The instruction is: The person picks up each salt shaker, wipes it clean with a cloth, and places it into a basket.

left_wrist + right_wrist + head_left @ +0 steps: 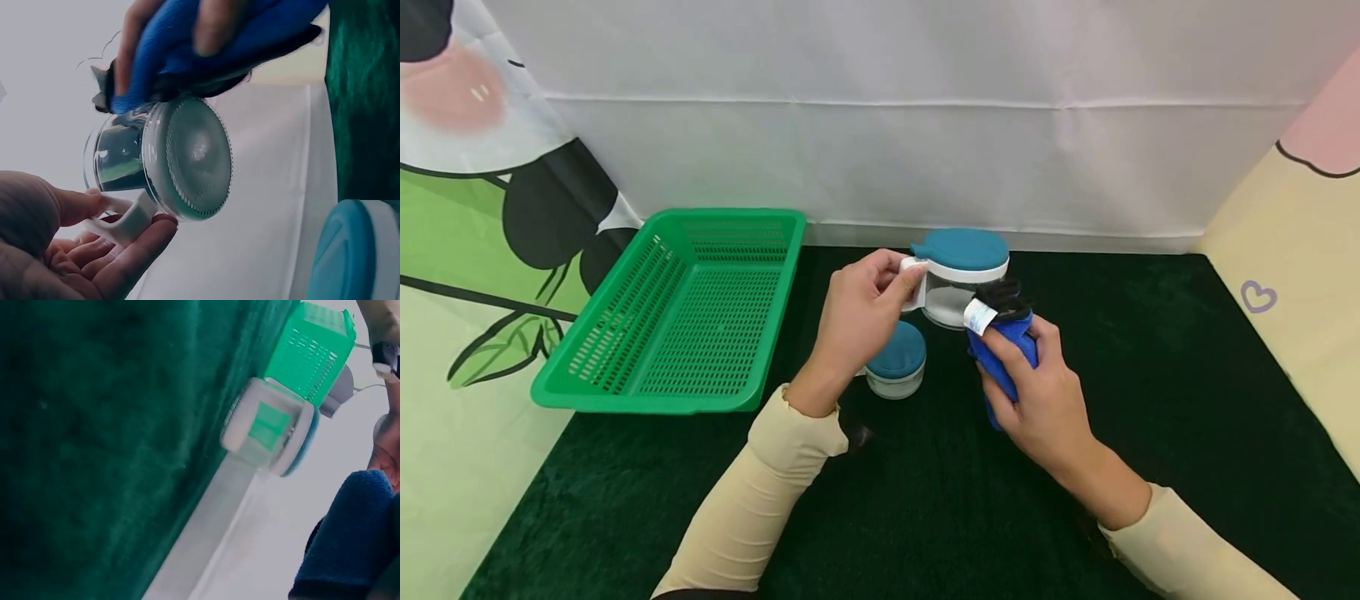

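Observation:
My left hand (863, 302) pinches the white handle (128, 219) of a large glass jar (946, 302) with a blue lid (966, 248). In the left wrist view the jar's ribbed base shows, and it is raised off the table. My right hand (1045, 396) grips a bunched blue cloth (1006, 354) with a white tag (980, 317) and a dark, frilly end. That dark end lies right at the jar's side. A smaller glass jar (895, 385), also blue-lidded, stands upright on the table below my left hand.
A green plastic basket (767, 350) with slotted walls stands to the left, nothing in it. Dark green fabric (1150, 375) covers the table. A white sheet (887, 158) hangs behind, with printed cartoon sheets at both sides.

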Available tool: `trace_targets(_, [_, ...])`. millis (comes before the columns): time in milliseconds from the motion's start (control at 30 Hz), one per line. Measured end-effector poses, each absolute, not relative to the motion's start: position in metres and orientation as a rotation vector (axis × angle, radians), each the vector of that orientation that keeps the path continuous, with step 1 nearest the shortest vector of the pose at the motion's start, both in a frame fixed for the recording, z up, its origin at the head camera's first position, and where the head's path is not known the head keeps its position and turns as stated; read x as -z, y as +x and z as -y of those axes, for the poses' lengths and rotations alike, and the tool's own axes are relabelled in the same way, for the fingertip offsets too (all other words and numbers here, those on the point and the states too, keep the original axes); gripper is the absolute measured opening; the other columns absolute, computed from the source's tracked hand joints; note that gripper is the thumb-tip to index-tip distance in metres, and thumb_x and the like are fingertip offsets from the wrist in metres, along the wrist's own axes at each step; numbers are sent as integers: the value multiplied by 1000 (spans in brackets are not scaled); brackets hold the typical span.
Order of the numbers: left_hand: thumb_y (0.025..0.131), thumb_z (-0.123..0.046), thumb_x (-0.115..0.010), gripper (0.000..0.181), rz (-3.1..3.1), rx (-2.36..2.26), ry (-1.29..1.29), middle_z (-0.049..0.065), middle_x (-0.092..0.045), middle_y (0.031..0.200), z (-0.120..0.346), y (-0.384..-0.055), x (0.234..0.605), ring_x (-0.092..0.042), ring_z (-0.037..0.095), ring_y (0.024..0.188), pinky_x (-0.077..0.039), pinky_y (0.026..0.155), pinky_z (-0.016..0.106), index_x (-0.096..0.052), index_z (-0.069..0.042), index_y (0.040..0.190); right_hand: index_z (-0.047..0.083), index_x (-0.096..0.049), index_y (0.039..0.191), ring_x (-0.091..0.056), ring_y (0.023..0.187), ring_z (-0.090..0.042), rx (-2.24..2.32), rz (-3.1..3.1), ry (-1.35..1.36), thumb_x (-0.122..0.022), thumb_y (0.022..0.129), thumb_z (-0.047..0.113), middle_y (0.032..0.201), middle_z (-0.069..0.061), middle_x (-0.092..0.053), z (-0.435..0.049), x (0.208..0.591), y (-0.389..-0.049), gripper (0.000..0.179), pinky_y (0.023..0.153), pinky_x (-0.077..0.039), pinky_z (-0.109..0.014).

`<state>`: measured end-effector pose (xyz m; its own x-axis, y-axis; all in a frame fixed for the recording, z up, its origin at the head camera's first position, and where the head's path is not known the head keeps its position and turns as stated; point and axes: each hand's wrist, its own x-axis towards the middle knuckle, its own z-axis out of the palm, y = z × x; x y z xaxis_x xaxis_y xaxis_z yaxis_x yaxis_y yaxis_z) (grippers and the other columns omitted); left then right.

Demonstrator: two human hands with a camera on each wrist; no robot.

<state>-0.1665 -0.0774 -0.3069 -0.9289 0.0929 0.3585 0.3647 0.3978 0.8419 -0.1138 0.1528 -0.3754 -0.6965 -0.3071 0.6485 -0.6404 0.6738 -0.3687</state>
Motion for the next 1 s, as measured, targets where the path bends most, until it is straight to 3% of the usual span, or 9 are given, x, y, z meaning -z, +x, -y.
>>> trace_targets(233, [104,-29,-65,27,2468,1531,-442,3,-78,99,74,-165,309,-70,13,83,-60,77,29,-71,-4,112,24,-51,150,-57,119,-52,-824,2247,680,-74,92,7,145,-28,-37,-154,352,-125,65,86,-54,-68])
trace_targets(467, [103,-28,-66,25,2437,1536,-382,2,-77,97,80,-167,307,-69,14,80,-60,72,31,-72,-5,111,20,-56,146,-55,120,-54,-698,2357,768,-77,89,8,145,-31,-39,-158,363,-116,62,86,-54,-68])
trace_targets(700, [103,-29,-66,26,2492,1566,-360,2,-77,98,80,-168,308,-69,15,81,-60,72,30,-71,-5,112,25,-57,148,-51,126,-50,-710,2330,772,-74,90,6,162,-19,-28,-164,344,-124,63,84,-53,-70])
trace_targets(1000, [103,-28,-66,25,2469,1537,-338,1,-77,96,83,-170,309,-68,14,81,-59,72,31,-72,-5,111,19,-57,147,-56,123,-48,-681,2396,799,-68,96,16,148,-26,-46,-166,354,-122,53,86,-54,-68])
